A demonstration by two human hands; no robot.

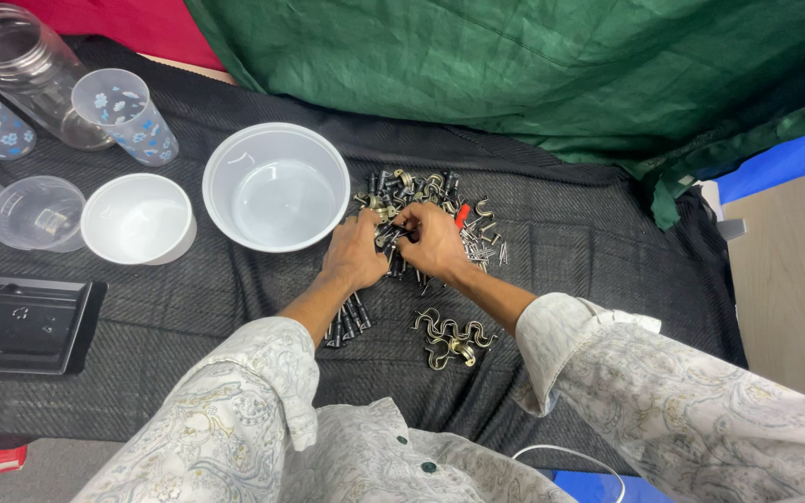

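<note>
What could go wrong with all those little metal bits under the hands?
The left hand and right hand dig in the mixed hardware pile; sharp screw tips might prick fingers. Small pieces might snag in the dark woven cloth and get lost. The sorted brass hooks lie near the right sleeve, which could sweep them away.

Bowl (276,186) blocks leftward — cloth (598,251) rightward free.

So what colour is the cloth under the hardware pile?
Dark charcoal with a fine herringbone weave, clearest in the head view.
</note>
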